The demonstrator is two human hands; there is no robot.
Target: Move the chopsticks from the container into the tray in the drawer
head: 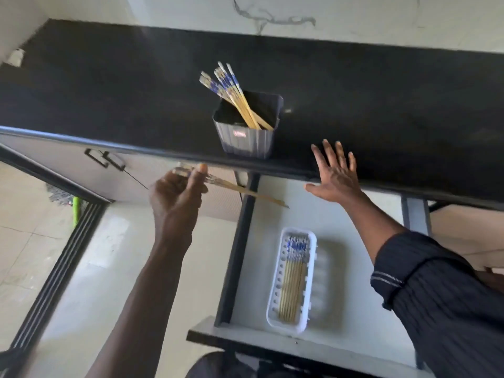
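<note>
My left hand (177,197) pinches a chopstick (245,190) over the drawer (253,214) edge, well short of the tray (311,271) (more wait in the container (245,140)), my right hand (336,175) spread empty; so loosely pinched, I think it may slip outside the tray.

A black countertop (381,85) meets a marbled white wall (272,15).

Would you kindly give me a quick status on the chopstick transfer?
Left hand grip shut on chopsticks, over open drawer. Right hand open at counter edge. Several in tray; more in container. Path clear.
</note>
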